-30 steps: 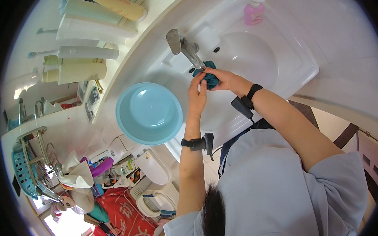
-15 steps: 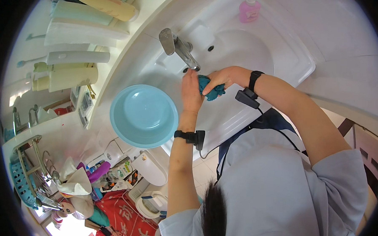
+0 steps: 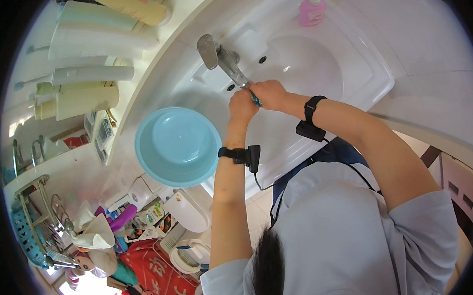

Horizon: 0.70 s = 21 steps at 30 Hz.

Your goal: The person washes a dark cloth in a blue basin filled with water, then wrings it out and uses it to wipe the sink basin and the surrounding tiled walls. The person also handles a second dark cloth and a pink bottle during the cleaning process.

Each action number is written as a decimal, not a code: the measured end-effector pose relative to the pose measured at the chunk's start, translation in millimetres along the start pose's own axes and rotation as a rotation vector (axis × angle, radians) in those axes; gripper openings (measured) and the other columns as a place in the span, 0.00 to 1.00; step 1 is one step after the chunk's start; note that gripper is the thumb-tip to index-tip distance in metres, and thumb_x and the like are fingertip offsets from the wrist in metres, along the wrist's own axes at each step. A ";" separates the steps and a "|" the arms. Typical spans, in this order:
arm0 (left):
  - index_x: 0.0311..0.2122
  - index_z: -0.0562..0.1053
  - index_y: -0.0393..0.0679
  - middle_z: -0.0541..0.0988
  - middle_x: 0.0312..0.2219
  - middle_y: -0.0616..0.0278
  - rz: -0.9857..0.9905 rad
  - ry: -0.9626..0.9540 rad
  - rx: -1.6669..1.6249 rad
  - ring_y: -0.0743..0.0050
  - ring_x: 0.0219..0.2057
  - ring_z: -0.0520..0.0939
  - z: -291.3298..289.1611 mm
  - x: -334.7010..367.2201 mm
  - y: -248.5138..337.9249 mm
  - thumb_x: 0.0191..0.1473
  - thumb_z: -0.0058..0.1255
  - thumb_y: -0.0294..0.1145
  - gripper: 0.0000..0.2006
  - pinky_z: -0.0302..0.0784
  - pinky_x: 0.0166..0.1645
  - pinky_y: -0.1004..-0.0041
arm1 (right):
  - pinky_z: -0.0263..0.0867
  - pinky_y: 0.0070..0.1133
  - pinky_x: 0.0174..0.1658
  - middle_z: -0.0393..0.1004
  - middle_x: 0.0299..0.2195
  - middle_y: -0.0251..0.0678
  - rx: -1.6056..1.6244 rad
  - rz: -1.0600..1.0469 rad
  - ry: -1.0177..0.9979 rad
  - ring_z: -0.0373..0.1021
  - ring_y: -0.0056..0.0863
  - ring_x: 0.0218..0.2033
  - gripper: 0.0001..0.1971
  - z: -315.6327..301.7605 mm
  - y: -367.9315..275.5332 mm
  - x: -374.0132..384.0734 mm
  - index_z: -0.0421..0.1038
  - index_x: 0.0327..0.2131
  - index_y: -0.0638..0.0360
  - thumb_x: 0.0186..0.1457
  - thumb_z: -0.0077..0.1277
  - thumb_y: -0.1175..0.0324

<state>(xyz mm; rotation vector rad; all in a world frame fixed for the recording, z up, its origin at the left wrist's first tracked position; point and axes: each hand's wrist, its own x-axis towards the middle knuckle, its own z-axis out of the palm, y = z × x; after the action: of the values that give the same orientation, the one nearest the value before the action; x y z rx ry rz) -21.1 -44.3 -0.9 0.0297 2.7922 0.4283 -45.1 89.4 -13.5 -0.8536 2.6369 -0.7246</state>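
Both my left hand (image 3: 243, 104) and right hand (image 3: 270, 94) grip the green-blue cloth (image 3: 255, 99) between them, hiding more than before.

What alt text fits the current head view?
A person's left hand and right hand grip a teal cloth, mostly hidden, by a faucet over a white sink. A blue basin is at left, a pink pump bottle at top.

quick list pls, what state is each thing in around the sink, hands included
left hand: closed in a fist on the cloth
right hand: closed in a fist, beside the left
cloth: bunched, mostly hidden in the hands
tap: cannot tell if running
blue basin: right way up, uncovered
pink soap bottle: upright, pump on top
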 end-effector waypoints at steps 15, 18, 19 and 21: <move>0.60 0.55 0.50 0.61 0.55 0.56 0.340 0.286 -0.142 0.51 0.51 0.67 -8.3 -50.4 34.8 0.33 0.61 0.18 0.45 0.72 0.48 0.63 | 0.68 0.19 0.27 0.74 0.32 0.33 1.226 0.509 -0.777 0.71 0.22 0.30 0.21 -54.3 38.0 -34.0 0.68 0.40 0.56 0.46 0.58 0.54; 0.57 0.59 0.50 0.69 0.47 0.59 0.385 0.317 0.018 0.56 0.44 0.73 -3.0 -49.0 35.5 0.33 0.58 0.18 0.40 0.75 0.40 0.64 | 0.65 0.17 0.23 0.74 0.30 0.32 1.116 0.380 -0.948 0.68 0.19 0.26 0.20 -59.4 31.3 -38.6 0.68 0.35 0.55 0.45 0.60 0.52; 0.54 0.62 0.48 0.71 0.43 0.59 0.377 0.260 0.070 0.58 0.40 0.75 -7.6 -48.9 36.7 0.34 0.57 0.19 0.36 0.76 0.37 0.64 | 0.64 0.18 0.23 0.74 0.30 0.32 1.056 0.336 -0.981 0.68 0.20 0.26 0.20 -60.4 32.1 -37.5 0.68 0.34 0.55 0.44 0.60 0.52; 0.49 0.66 0.45 0.74 0.35 0.60 0.390 0.237 0.144 0.60 0.34 0.77 -6.2 -47.5 33.4 0.35 0.55 0.22 0.29 0.76 0.32 0.63 | 0.64 0.19 0.22 0.73 0.28 0.33 0.894 0.268 -0.962 0.68 0.22 0.25 0.19 -58.3 29.5 -38.2 0.69 0.33 0.55 0.42 0.61 0.54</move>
<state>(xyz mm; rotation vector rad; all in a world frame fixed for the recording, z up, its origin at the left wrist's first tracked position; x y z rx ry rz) 21.2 -17.4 29.1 0.6002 3.0471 0.3356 -52.2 155.1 23.3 -0.3889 1.3210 -0.9591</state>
